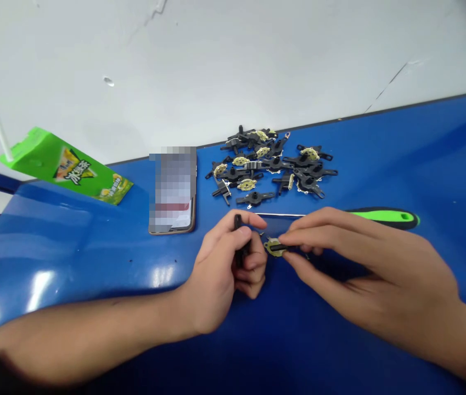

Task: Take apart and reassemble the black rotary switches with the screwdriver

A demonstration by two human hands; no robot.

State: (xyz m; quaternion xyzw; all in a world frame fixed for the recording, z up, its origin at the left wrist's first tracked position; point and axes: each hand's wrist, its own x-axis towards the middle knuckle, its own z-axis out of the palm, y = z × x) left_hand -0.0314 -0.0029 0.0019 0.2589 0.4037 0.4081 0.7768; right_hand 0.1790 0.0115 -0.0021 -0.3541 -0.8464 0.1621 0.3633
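Note:
My left hand [228,258] is closed around a black plastic part [239,241], held upright with the thumb pressed on it. Close beside it, my right hand [364,269] pinches a yellowish metal plate with a black bar [274,248] between thumb and fingers. The two pieces are near each other, and I cannot tell whether they touch. Just beyond the hands lies a pile of black plastic parts with yellowish round plates [276,164]. Fingers hide much of both held pieces.
A screwdriver with a green and black handle [385,217] lies behind my right hand. To the left are a phone [175,192] and a green drink carton [72,167] with a straw, tilted in view. A white wall [233,66] borders the blue table [113,258].

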